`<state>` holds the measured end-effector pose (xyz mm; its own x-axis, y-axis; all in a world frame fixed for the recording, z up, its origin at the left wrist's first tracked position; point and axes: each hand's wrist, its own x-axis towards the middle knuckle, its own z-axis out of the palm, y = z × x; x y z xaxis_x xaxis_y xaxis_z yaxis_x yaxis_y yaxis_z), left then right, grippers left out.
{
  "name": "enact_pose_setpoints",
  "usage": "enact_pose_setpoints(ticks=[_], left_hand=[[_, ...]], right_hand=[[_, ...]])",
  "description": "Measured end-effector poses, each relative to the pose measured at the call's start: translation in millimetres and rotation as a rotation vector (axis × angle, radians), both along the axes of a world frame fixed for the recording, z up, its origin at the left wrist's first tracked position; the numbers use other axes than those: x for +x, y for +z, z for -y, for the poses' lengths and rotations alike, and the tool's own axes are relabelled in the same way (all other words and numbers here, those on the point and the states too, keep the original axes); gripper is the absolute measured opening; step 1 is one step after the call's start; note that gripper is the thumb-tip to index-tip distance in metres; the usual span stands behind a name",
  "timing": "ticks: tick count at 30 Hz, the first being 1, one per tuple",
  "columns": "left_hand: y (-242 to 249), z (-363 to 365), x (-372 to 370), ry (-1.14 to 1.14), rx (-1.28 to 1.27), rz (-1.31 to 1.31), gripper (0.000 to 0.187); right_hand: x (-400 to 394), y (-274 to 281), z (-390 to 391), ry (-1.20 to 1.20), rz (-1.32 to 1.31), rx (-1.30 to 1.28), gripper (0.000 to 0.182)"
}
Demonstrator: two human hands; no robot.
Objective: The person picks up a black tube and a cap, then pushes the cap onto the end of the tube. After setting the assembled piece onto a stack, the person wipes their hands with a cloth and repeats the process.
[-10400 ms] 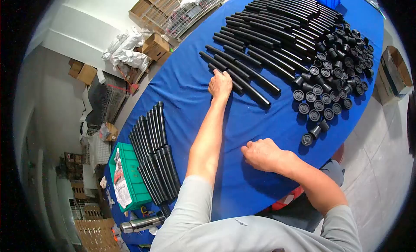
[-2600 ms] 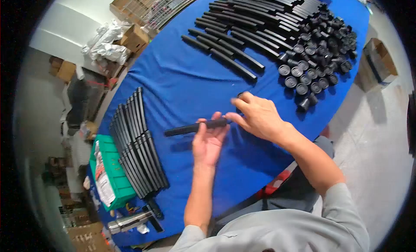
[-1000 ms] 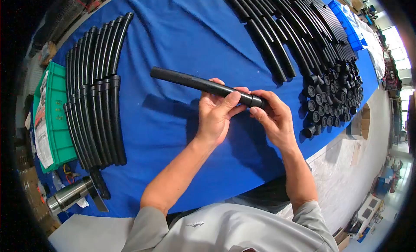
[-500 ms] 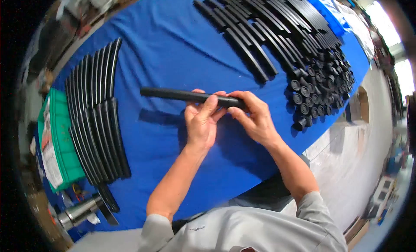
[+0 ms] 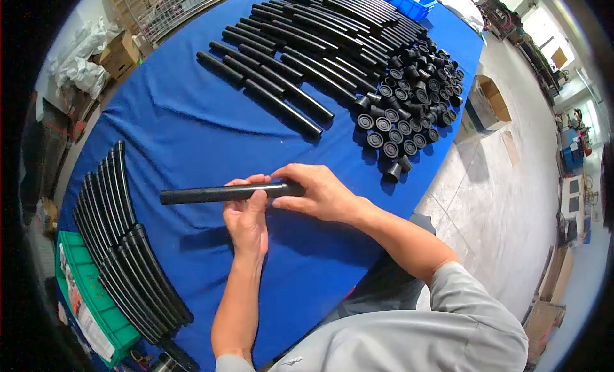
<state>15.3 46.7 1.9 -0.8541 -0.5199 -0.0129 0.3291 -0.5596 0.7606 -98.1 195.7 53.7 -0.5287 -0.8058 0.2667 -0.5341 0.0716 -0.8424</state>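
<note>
A black tube (image 5: 201,194) is held nearly level above the blue cloth. My left hand (image 5: 246,222) grips it near the middle, thumb in front and fingers behind. At the tube's right end, my right hand (image 5: 320,194) is closed around the tip, where a wider black end piece (image 5: 293,188) partly shows; the palm hides the rest. Several black rubber end caps (image 5: 396,135) lie in a heap to the upper right of my hands. Rows of similar black tubes (image 5: 281,100) rest beyond them on the cloth.
At the left, more black tubes (image 5: 137,270) lie side by side, next to a green bin (image 5: 115,314). A blue crate (image 5: 409,6) stands at the table's far end. An open cardboard box (image 5: 489,103) sits on the floor beyond the right edge of the blue-covered table (image 5: 173,126).
The camera view has turned, so the table appears shifted. Both hands still hold the tube, and my right hand now wraps further over its right end.
</note>
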Motion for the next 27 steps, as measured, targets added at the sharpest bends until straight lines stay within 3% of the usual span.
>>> enact_pose_setpoints(ticks=[2, 5, 10, 21, 27], left_hand=[[-6.6, 3.3, -0.8, -0.032, -0.097, -0.007, 0.035], [23.6, 11.4, 1.8, -0.066, 0.061, 0.021, 0.034], [9.2, 47.0, 7.7, -0.030, 0.110, -0.003, 0.022], [6.0, 42.8, 9.6, -0.020, 0.167, 0.040, 0.021], [9.9, 37.7, 9.2, 0.020, 0.136, 0.072, 0.024]], right_hand=[[-0.4, -1.9, -1.5, 0.047, -0.053, 0.035, 0.039], [-0.5, -5.0, 1.3, 0.021, -0.052, 0.039, 0.036], [3.5, -7.1, 3.6, 0.052, -0.012, 0.059, 0.034], [5.3, -2.3, 4.4, 0.113, -0.042, 0.216, 0.036], [6.7, -11.5, 2.9, 0.074, -0.103, 0.087, 0.032]])
